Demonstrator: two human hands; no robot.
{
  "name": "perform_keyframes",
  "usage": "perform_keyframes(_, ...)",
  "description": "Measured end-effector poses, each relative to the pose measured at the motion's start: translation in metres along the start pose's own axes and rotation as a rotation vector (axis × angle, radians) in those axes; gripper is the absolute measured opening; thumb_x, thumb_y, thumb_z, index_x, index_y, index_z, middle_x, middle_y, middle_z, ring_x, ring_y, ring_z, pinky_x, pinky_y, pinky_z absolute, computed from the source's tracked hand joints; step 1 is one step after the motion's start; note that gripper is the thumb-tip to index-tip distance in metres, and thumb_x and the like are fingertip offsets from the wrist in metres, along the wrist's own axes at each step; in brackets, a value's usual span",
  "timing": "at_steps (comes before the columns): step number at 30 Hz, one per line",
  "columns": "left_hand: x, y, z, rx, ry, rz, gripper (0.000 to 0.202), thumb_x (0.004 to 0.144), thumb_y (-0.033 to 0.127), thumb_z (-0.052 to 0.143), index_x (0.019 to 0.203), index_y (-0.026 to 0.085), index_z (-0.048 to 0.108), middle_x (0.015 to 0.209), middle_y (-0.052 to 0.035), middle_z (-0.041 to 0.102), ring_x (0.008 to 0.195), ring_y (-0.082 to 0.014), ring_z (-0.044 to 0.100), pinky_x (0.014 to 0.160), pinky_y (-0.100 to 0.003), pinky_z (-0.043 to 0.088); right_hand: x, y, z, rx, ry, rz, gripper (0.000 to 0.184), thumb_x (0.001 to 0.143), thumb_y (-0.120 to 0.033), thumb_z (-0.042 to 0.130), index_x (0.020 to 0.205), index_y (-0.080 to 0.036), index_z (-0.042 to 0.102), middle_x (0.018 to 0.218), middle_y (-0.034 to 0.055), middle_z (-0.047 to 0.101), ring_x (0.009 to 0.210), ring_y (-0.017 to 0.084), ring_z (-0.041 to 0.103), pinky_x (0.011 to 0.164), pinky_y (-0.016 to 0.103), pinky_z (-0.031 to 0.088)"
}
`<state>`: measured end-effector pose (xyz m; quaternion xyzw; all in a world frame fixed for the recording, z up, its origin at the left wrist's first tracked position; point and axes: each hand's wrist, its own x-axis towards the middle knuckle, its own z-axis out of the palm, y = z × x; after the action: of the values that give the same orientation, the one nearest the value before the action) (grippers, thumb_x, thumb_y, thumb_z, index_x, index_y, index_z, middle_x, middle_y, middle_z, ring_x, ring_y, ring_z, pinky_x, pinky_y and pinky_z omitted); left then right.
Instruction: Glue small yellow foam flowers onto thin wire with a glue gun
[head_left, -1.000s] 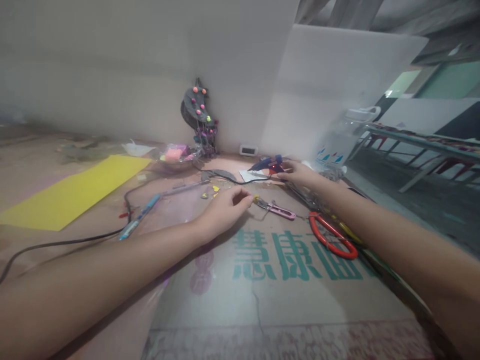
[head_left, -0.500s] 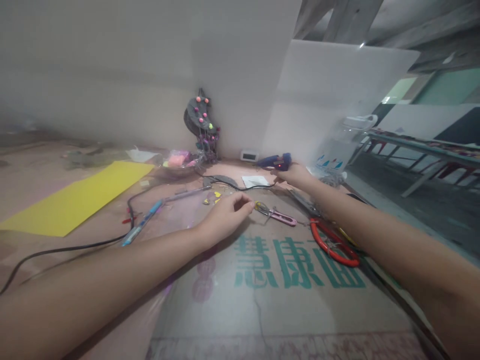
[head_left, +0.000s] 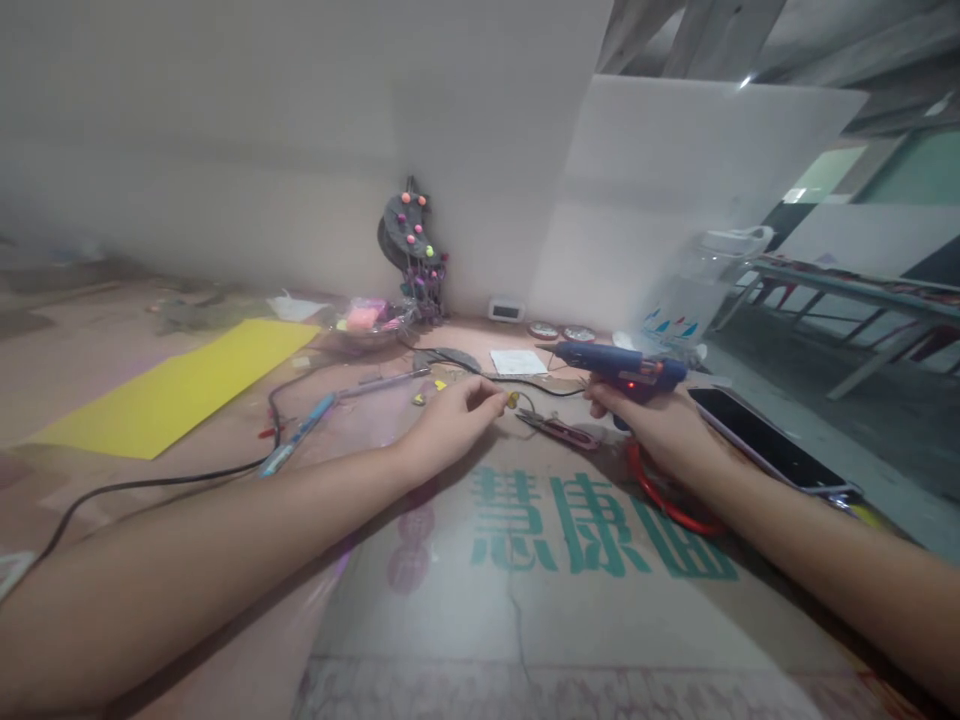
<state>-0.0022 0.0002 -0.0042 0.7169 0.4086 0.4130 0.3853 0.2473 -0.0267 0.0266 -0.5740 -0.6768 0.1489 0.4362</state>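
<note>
My right hand (head_left: 660, 432) is wrapped round a blue glue gun (head_left: 619, 364) with a red light, held above the cardboard with its nozzle pointing left. My left hand (head_left: 454, 420) rests on the cardboard with fingertips pinched on a small yellow piece (head_left: 512, 400). Pink-handled snips (head_left: 559, 430) lie between the two hands. A red-handled tool (head_left: 667, 500) lies partly hidden under my right wrist.
A cardboard sheet with green characters (head_left: 570, 520) covers the floor. A yellow sheet (head_left: 180, 385) lies at left, a black cord (head_left: 172, 478) and a blue pen (head_left: 296, 448) beside it. A phone (head_left: 765, 450) lies at right. A dark beaded ornament (head_left: 412, 245) stands in the corner.
My right hand has lifted the glue gun from the back of the cardboard and brought it nearer, to the right of the snips. My left hand has stayed pinched in place.
</note>
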Motion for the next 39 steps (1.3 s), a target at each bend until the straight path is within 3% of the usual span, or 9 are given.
perform_keyframes(5, 0.000, 0.001, 0.000, -0.028, 0.020, -0.007, 0.021, 0.089, 0.036, 0.053, 0.085, 0.017, 0.060, 0.088, -0.0036, 0.067, 0.083, -0.0161, 0.062, 0.077, -0.027, 0.047, -0.008, -0.003, 0.003, -0.096, -0.046, -0.055, 0.035, 0.083, -0.055, 0.058, 0.072, -0.023, 0.066, 0.078, 0.0076, 0.073, 0.078, 0.027, 0.069, 0.074, 0.041, 0.055)
perform_keyframes(11, -0.004, 0.003, 0.001, -0.037, 0.006, 0.017, 0.020, 0.089, 0.036, 0.055, 0.090, 0.017, 0.059, 0.087, -0.0042, 0.068, 0.081, -0.0166, 0.066, 0.074, -0.028, 0.049, -0.012, -0.008, 0.008, -0.072, -0.079, -0.184, 0.020, 0.087, -0.042, 0.058, 0.089, -0.026, 0.069, 0.093, 0.0063, 0.074, 0.088, 0.026, 0.070, 0.088, 0.043, 0.054)
perform_keyframes(18, -0.010, 0.011, 0.007, -0.402, -0.120, -0.103, 0.021, 0.089, 0.033, 0.059, 0.083, 0.017, 0.045, 0.081, -0.0043, 0.068, 0.077, -0.0188, 0.072, 0.069, -0.033, 0.058, -0.014, -0.001, 0.014, -0.011, -0.093, -0.200, 0.025, 0.087, -0.042, 0.056, 0.096, -0.021, 0.066, 0.088, 0.0062, 0.073, 0.082, 0.023, 0.069, 0.080, 0.038, 0.056)
perform_keyframes(23, -0.009, 0.011, 0.007, -0.465, -0.084, -0.068, 0.023, 0.089, 0.033, 0.059, 0.083, 0.017, 0.044, 0.106, -0.0117, 0.068, 0.080, -0.0170, 0.071, 0.069, -0.035, 0.061, -0.014, -0.006, 0.014, 0.026, -0.133, -0.133, 0.025, 0.086, -0.044, 0.057, 0.093, -0.022, 0.065, 0.085, 0.0060, 0.073, 0.077, 0.024, 0.070, 0.076, 0.039, 0.057)
perform_keyframes(26, -0.010, 0.011, 0.006, -0.420, -0.062, 0.010, 0.022, 0.089, 0.033, 0.059, 0.083, 0.015, 0.047, 0.130, -0.0163, 0.060, 0.084, -0.0151, 0.071, 0.071, -0.031, 0.060, -0.015, -0.007, 0.015, 0.068, -0.164, -0.111, 0.027, 0.086, -0.046, 0.057, 0.096, -0.022, 0.065, 0.086, 0.0068, 0.073, 0.077, 0.024, 0.070, 0.075, 0.040, 0.058)
perform_keyframes(28, -0.012, 0.013, 0.006, -0.451, -0.092, 0.029, 0.022, 0.088, 0.033, 0.060, 0.083, 0.015, 0.048, 0.136, -0.0156, 0.056, 0.084, -0.0144, 0.071, 0.071, -0.029, 0.060, -0.015, -0.005, 0.017, 0.104, -0.186, -0.092, 0.028, 0.085, -0.047, 0.058, 0.097, -0.023, 0.065, 0.088, 0.0070, 0.073, 0.077, 0.024, 0.071, 0.075, 0.040, 0.058)
perform_keyframes(33, -0.022, 0.021, 0.010, -0.675, -0.343, -0.112, 0.026, 0.086, 0.035, 0.062, 0.080, 0.017, 0.044, 0.100, -0.0089, 0.070, 0.081, -0.0184, 0.072, 0.077, -0.037, 0.059, -0.012, 0.007, 0.023, 0.127, -0.198, -0.049, 0.033, 0.086, -0.050, 0.057, 0.097, -0.020, 0.065, 0.086, 0.0081, 0.073, 0.074, 0.024, 0.071, 0.071, 0.039, 0.059)
perform_keyframes(35, -0.024, 0.023, 0.010, -0.690, -0.404, -0.148, 0.026, 0.086, 0.035, 0.061, 0.079, 0.018, 0.043, 0.092, -0.0073, 0.072, 0.077, -0.0176, 0.073, 0.075, -0.034, 0.058, -0.011, 0.012, 0.024, 0.106, -0.193, -0.051, 0.037, 0.086, -0.052, 0.057, 0.098, -0.019, 0.065, 0.086, 0.0088, 0.074, 0.075, 0.024, 0.071, 0.072, 0.039, 0.059)
perform_keyframes(39, -0.019, 0.019, 0.010, -0.579, -0.328, -0.142, 0.020, 0.093, 0.035, 0.048, 0.084, 0.019, 0.044, 0.067, -0.0014, 0.068, 0.060, -0.0131, 0.068, 0.060, -0.024, 0.052, -0.010, 0.017, 0.024, 0.064, -0.165, -0.071, 0.038, 0.086, -0.055, 0.057, 0.097, -0.019, 0.066, 0.085, 0.0078, 0.074, 0.078, 0.024, 0.071, 0.077, 0.041, 0.058)
